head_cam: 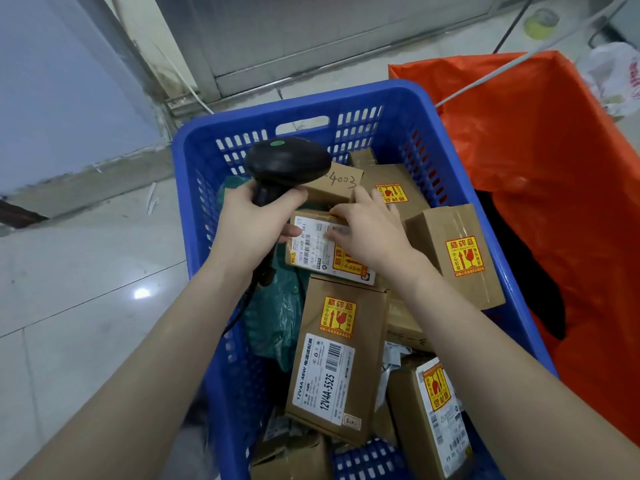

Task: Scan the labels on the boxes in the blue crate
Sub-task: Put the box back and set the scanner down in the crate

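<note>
A blue slotted crate [408, 109] stands on the floor, holding several brown cardboard boxes with yellow-and-red fragile stickers. My left hand [249, 223] grips a black handheld barcode scanner [287, 161], its head with a green dot hovering over the crate's far left. My right hand [367, 230] rests on top of a small box with a white shipping label [311, 249] in the crate's middle, fingers over its far edge. In front of it lies a long box marked 12V4A-5525 [337, 362]. A box with 4003 handwritten [337, 183] sits behind my hands.
A green plastic mailer [277, 313] lies along the crate's left side. An orange bag [540, 174] stands open right of the crate. A white plastic bag [613, 77] and a tape roll [540, 22] lie on the tiled floor behind. A wall base runs at left.
</note>
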